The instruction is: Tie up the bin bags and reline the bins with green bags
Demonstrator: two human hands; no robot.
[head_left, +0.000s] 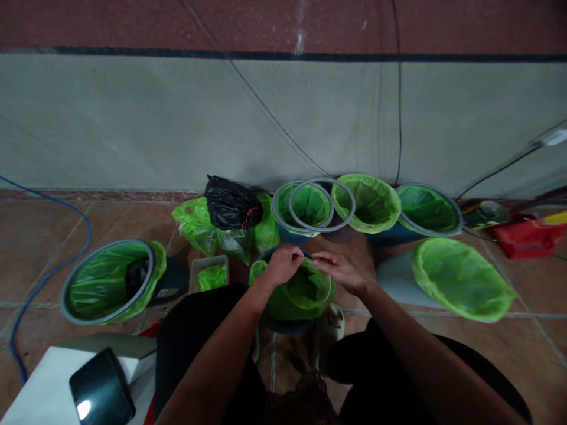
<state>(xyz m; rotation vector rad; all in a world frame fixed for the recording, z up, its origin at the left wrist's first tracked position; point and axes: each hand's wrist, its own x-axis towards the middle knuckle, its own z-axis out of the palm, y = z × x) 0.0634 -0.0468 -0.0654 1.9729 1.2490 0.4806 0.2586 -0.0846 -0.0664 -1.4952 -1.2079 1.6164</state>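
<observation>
A small blue bin (283,323) stands on the floor between my knees, holding a green plastic liner (296,295). My left hand (283,265) pinches the liner's edge at the bin's far rim, fingers closed on it. Just to the right, my right hand (340,271) also grips the liner edge at the far rim with its fingers curled. The two hands almost touch. The liner lies bunched inside the bin, with part of it draped over the left rim.
Several green-lined bins stand along the wall (367,203), one with a loose grey ring (321,203) leaning on it. A larger lined bin (108,283) is at left, another (460,277) at right. Black bag (230,203), green bags, small tray (209,274), blue cable (48,271).
</observation>
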